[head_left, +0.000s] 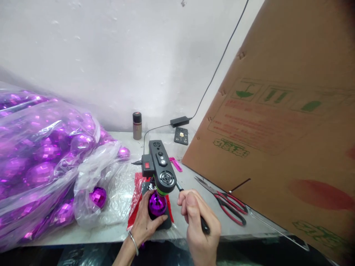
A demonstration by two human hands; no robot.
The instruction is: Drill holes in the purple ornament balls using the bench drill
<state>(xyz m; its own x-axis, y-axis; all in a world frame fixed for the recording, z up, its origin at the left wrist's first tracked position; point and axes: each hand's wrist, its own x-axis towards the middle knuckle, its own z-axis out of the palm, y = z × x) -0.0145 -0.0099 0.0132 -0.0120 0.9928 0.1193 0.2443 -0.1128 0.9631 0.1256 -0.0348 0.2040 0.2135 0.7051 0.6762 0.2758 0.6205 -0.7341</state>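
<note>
A shiny purple ball (pixel 157 204) sits under the head of a small black bench machine (pixel 163 168), which has round vents and a red switch. My left hand (pixel 145 218) curls round the ball's left and lower side, thumb and fingers against it. Wrapped round the black-handled lever (pixel 205 225) at the machine's right side is my right hand (pixel 198 218), closed. The ball's top meets the green ring under the machine head, so the contact there is hidden. Red cloth or film (pixel 135 203) lies beneath the machine's dark base.
Clear plastic bags of faceted purple balls (pixel 44 151) fill the left side. Red-handled scissors (pixel 230 207) lie at right, beside a large leaning cardboard box (pixel 266 122). Behind the machine are a dark bottle (pixel 137 126), a black power adapter (pixel 179 121) and a small black box (pixel 181 136).
</note>
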